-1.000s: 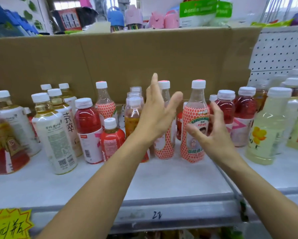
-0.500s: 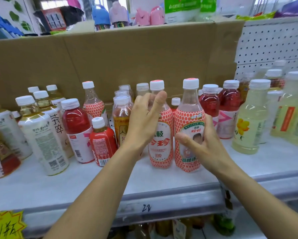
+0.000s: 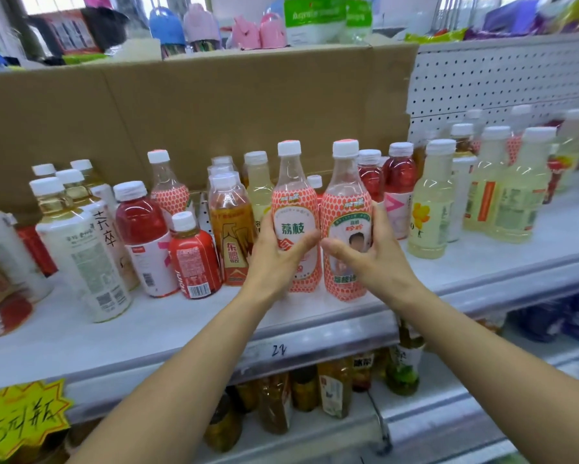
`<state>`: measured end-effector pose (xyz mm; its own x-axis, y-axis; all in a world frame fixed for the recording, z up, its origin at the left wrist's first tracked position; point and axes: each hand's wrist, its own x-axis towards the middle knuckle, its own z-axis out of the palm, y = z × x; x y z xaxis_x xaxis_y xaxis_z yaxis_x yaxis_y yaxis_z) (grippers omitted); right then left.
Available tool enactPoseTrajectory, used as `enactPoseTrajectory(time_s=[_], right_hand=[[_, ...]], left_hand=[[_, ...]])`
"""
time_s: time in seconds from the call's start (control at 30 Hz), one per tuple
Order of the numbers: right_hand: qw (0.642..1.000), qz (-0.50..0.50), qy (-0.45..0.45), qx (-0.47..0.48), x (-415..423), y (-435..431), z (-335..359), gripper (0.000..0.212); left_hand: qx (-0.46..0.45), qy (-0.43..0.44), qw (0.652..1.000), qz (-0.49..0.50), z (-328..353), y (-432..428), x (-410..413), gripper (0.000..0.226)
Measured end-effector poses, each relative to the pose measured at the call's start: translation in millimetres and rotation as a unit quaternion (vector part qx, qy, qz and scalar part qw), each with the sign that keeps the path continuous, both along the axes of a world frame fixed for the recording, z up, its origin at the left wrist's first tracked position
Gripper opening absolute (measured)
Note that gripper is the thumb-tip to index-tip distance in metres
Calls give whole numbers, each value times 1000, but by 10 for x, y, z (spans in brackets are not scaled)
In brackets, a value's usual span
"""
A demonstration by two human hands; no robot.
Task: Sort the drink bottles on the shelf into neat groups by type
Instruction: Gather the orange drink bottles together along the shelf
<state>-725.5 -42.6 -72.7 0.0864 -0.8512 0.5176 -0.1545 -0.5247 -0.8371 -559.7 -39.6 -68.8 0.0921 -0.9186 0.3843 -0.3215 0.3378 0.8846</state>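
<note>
Bottles of the lychee drink, the pair with pink scale-pattern labels, stand upright side by side near the front edge of the shelf [image 3: 167,326], about midway along it, their labels touching or very nearly so. The left lychee bottle [image 3: 293,202] is grasped low on its body by the left hand [image 3: 274,262], with the thumb across the front of the label and the fingers wrapped round the far side. The right lychee bottle [image 3: 346,212] is grasped the same way by the right hand [image 3: 375,262], fingers curled round its right flank and thumb pointing in towards the other thumb. Each bottle sits fully inside its grip, and both bases seem to rest on the shelf. This pair looks as good as grouped, but the sorting appears far from finished. A third lychee bottle [image 3: 167,192] stands apart, back and to the left against the cardboard backing [image 3: 214,112], with an orange-labelled bottle [image 3: 231,236] and red juice bottles [image 3: 140,226] between it and the pair. Further out the kinds are mixed: white-labelled tea bottles [image 3: 77,249] crowd the left end among red ones, while pale yellow bottles [image 3: 428,209] hold the right end with darker red bottles [image 3: 398,172] behind them.
</note>
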Motion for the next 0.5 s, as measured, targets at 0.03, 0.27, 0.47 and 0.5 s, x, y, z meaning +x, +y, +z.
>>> enactPoseTrajectory(time_s=[0.03,0.27,0.47,0.5], right_hand=[[1000,-3,-1,-3,-26,34,13,65],[998,-57,-19,-30,-394,355,122,63],[998,-56,-15,-29,-949,624,57,64],[998,-56,-15,-26,-1077,661,30,64]], left_hand=[[-5,11,1000,3,0,35,-34,85],[-35,29,999,-12,7,362,-390,71],[-31,28,999,-11,-56,608,-920,70],[-27,31,999,-10,-81,648,-1049,68]])
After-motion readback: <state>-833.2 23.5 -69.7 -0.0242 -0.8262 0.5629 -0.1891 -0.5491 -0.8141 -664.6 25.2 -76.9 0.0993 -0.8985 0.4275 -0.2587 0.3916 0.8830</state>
